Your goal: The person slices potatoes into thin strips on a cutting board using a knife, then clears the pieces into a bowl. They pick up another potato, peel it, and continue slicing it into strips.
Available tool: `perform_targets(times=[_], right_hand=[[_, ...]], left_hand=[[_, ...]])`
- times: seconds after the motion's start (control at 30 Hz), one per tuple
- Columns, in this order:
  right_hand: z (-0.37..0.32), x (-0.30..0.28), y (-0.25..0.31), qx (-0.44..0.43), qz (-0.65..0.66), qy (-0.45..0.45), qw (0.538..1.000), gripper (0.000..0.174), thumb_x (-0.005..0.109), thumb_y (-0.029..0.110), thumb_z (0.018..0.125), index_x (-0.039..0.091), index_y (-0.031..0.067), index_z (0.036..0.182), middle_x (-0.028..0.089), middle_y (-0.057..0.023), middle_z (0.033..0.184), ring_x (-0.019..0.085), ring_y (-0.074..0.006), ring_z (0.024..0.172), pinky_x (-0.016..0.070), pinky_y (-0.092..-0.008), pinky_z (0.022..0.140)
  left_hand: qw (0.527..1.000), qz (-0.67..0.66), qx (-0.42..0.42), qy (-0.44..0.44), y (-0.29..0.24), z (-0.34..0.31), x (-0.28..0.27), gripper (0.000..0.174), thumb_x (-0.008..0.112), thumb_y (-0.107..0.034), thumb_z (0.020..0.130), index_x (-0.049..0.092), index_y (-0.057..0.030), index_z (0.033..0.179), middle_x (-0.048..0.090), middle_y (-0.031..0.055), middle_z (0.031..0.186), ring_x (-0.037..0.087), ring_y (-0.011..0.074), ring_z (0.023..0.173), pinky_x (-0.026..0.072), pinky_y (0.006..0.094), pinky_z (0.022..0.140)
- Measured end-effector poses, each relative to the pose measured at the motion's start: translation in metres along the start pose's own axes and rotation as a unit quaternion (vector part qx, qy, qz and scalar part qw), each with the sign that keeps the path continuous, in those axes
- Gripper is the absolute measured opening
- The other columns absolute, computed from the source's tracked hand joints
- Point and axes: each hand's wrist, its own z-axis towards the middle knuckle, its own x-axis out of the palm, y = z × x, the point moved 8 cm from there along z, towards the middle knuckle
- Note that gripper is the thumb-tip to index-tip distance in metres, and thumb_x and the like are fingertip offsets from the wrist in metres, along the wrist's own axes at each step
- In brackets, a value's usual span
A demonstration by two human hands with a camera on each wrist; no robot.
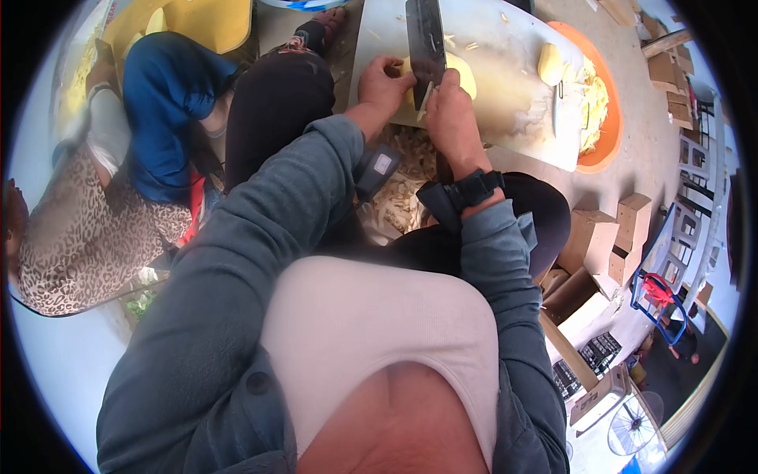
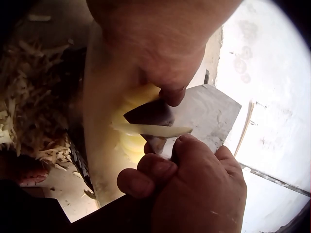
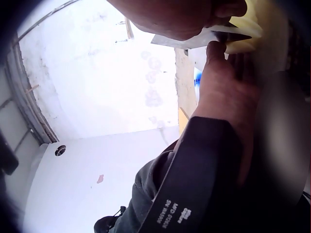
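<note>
A broad-bladed cleaver stands over a pale yellow potato on the white board. My right hand grips its handle, fingers curled round. On the other side of the blade my left hand pinches the potato's near-left edge between bent thumb and fingers, thumb tip right beside the steel. In the left wrist view, yellow potato slices lie fanned under the blade, partly hidden by the hands. One thin pale strip lies across the blade.
An orange basin of shredded strips adjoins the board's right end. A second potato and a slim tool lie on the board. Pale scraps cover the floor below. Another person sits at left beside a yellow tub.
</note>
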Motion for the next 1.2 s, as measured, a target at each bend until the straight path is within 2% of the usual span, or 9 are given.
perform_targets(times=[0.23,0.3,0.6,0.67,0.9,1.2], right_hand=[[0.003,0.007,-0.006,-0.005,0.003,-0.006,1.000,0.015,0.047,0.001,0.083,0.040,-0.0080,0.093,0.059,-0.0327,0.075,0.059,-0.0479,0.077,0.0482,-0.0514,0.069],[0.005,0.010,-0.008,-0.013,0.014,-0.016,1.000,0.017,0.047,0.003,0.085,0.036,-0.0060,0.094,0.057,-0.0322,0.072,0.057,-0.0494,0.074,0.0457,-0.0528,0.064],[0.008,0.014,-0.008,-0.008,0.007,-0.020,1.000,0.016,0.048,0.004,0.085,0.037,-0.0056,0.094,0.057,-0.0323,0.071,0.058,-0.0489,0.074,0.0472,-0.0524,0.064],[0.009,0.015,-0.009,-0.008,0.013,-0.022,1.000,0.017,0.048,0.004,0.085,0.037,-0.0056,0.094,0.057,-0.0322,0.072,0.058,-0.0488,0.074,0.0473,-0.0524,0.065],[0.012,0.024,-0.007,0.010,-0.003,-0.008,1.000,0.016,0.047,0.003,0.084,0.039,-0.0070,0.095,0.060,-0.0306,0.075,0.060,-0.0460,0.077,0.0488,-0.0505,0.068],[0.014,0.023,-0.004,0.003,-0.021,-0.008,1.000,0.018,0.048,0.002,0.084,0.038,-0.0069,0.095,0.060,-0.0301,0.073,0.061,-0.0446,0.075,0.0498,-0.0493,0.066]], left_hand=[[1.000,-0.010,0.001,0.002,0.008,0.004,0.001,0.042,0.077,-0.017,0.064,0.062,-0.0026,0.101,0.065,0.0105,0.087,0.063,0.0207,0.080,0.0503,0.0312,0.075],[1.000,-0.010,0.003,0.000,0.005,0.002,0.000,0.042,0.077,-0.017,0.064,0.062,-0.0025,0.101,0.065,0.0105,0.087,0.063,0.0205,0.080,0.0504,0.0310,0.075],[1.000,-0.019,0.000,0.005,0.001,-0.001,-0.001,0.042,0.076,-0.016,0.065,0.062,-0.0017,0.102,0.065,0.0107,0.088,0.063,0.0199,0.079,0.0509,0.0308,0.073],[1.000,-0.007,0.006,0.019,-0.001,-0.002,0.001,0.037,0.070,-0.014,0.074,0.059,0.0003,0.107,0.065,0.0097,0.093,0.061,0.0155,0.082,0.0496,0.0272,0.075],[1.000,0.007,0.014,0.017,-0.002,-0.004,-0.002,0.036,0.070,-0.014,0.075,0.060,0.0022,0.106,0.065,0.0106,0.094,0.062,0.0152,0.085,0.0498,0.0271,0.076],[0.999,0.012,0.037,0.004,0.002,-0.001,-0.001,0.034,0.069,-0.014,0.077,0.061,0.0041,0.104,0.067,0.0118,0.093,0.063,0.0153,0.083,0.0504,0.0270,0.076]])
